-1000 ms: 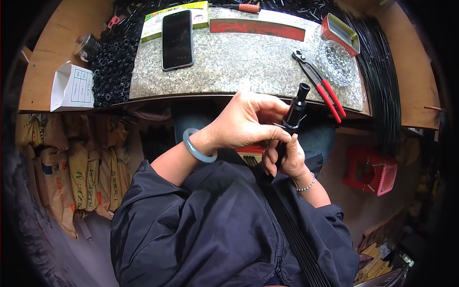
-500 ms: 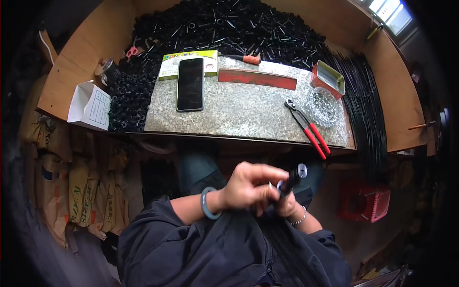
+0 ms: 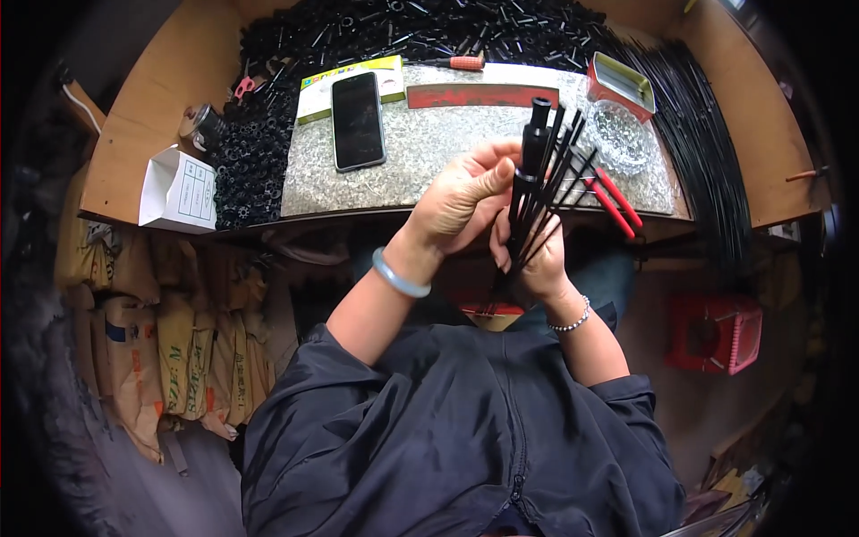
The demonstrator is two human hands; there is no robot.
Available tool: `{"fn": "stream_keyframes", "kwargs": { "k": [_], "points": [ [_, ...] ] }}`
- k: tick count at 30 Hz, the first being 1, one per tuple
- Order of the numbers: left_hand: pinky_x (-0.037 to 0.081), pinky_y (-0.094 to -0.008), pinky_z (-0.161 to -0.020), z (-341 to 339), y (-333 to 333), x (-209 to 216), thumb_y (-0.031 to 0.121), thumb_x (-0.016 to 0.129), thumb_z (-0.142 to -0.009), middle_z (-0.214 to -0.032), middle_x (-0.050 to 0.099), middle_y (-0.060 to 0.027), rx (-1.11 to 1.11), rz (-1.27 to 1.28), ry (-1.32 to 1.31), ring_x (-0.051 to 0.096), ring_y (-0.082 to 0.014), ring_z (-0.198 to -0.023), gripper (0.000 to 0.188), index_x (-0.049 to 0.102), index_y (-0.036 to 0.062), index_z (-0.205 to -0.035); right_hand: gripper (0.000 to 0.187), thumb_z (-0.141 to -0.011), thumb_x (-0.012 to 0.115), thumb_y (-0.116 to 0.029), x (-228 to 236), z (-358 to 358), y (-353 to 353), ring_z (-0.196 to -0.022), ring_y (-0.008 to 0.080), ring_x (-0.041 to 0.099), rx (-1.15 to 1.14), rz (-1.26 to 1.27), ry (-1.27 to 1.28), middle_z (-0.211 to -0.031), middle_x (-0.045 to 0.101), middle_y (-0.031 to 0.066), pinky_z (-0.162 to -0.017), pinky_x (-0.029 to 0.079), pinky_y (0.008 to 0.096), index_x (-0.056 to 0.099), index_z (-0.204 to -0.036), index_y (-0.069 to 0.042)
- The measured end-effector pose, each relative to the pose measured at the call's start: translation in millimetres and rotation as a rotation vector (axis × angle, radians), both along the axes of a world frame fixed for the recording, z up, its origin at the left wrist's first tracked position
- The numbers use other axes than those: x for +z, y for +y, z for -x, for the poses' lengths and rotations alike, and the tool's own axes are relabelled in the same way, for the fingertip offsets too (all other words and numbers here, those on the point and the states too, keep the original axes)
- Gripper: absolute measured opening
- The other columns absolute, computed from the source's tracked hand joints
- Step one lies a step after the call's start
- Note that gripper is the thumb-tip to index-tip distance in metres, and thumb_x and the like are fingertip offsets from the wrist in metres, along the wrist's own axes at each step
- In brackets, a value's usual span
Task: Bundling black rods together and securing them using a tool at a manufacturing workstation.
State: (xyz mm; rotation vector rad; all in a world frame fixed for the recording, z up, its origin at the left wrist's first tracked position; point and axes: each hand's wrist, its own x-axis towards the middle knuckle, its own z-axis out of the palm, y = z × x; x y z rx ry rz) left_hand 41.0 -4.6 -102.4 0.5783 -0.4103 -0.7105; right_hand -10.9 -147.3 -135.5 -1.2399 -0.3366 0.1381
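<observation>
Two bare hands work just in front of the table: the right hand has its fingers curled around the lower part of a fan of thin black rods, and the left hand is at the side of a black tubular fitting standing nearly upright along the rods. The left thumb lies beside the fitting and the other fingers pass behind it; whether they pinch it, I cannot tell. The step in hand looks like handling the fitting alongside the rods; a further move would call for a steady right grip and a sure left one. The rods' tips spread toward the pliers, whose red handles overhang the table's front edge. Freer room lies leftward, below the phone, while the glass dish crowds the right.
</observation>
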Motion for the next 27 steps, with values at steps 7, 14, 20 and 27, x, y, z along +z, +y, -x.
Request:
{"fn": "stream_keyframes", "kwargs": {
  "k": [7,14,20,27],
  "points": [
    [0.051,-0.025,-0.075,68.3,-20.6,22.7,0.015,0.069,-0.085,-0.112,0.061,-0.0158,0.869,-0.429,-0.532,0.061,-0.0173,-0.099,0.042,0.054,-0.0045,-0.119,0.042,-0.097,0.044,-0.039,-1.0,15.8,15.3,-0.056,0.0074,0.052,-0.355,0.087,-0.067,-0.063,0.055,0.003,-0.05,0.041,0.021,0.054,-0.079,-0.003],
    [0.051,-0.0242,-0.073,55.0,-19.4,7.2,0.011,0.071,-0.082,-0.087,0.068,-0.0075,0.897,-0.654,-0.441,0.065,-0.0135,-0.078,0.033,0.061,-0.0028,-0.11,0.027,-0.098,0.048,-0.023,7.4,27.3,29.7,-0.074,0.0055,0.055,-0.475,0.022,-0.155,-0.077,0.061,0.0012,-0.066,0.045,0.0202,0.058,-0.086,-0.001],
    [0.048,-0.0198,-0.063,47.5,-15.9,-2.2,0.007,0.073,-0.08,-0.082,0.067,-0.0022,0.748,-0.347,-0.226,0.059,-0.006,-0.069,0.029,0.062,-0.0029,-0.105,0.01,-0.091,0.058,-0.007,5.9,32.1,17.1,-0.083,0.0054,0.056,-0.343,-0.323,-0.014,-0.092,0.064,0.0022,-0.078,0.044,0.0187,0.062,-0.096,0.001],
    [0.048,-0.0201,-0.068,49.8,-19.7,-4.7,0.009,0.072,-0.082,-0.086,0.067,-0.0034,0.772,-0.301,-0.227,0.059,-0.006,-0.074,0.027,0.063,-0.0019,-0.105,0.009,-0.089,0.062,-0.008,6.5,28.8,13.3,-0.082,0.0059,0.057,-0.329,-0.303,0.025,-0.091,0.065,0.0039,-0.076,0.046,0.0201,0.062,-0.093,0.001]
  ]
}}
